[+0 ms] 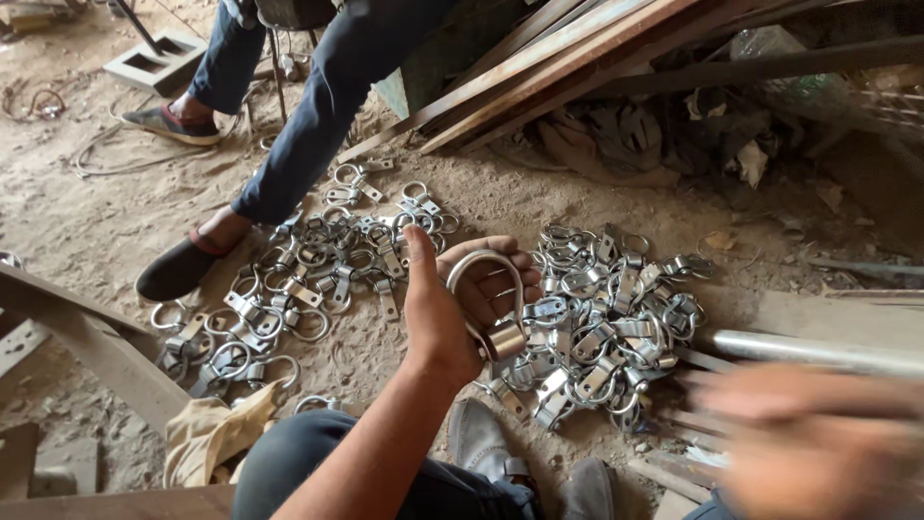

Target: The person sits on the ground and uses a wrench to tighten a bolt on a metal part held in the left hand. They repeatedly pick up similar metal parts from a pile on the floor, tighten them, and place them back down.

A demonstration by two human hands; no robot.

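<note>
My left hand (452, 299) is raised palm up over the dirt floor and holds a bent metal ring clamp (491, 299), a U-shaped loop with a flat strap at its base. My right hand (818, 443) is a motion blur at the lower right and appears to grip a long shiny metal rod (818, 351) that runs off to the right. Just beyond my left hand lies a pile of the same silver ring clamps (602, 323). A second, looser pile of clamps (308, 279) is spread to the left.
Another person's legs in blue trousers (318, 116) and dark shoes (178, 270) stand by the left pile. Rusty steel bars (577, 58) lean at the top. A wooden beam (87, 337) lies at left, a cloth (212, 433) near my knee.
</note>
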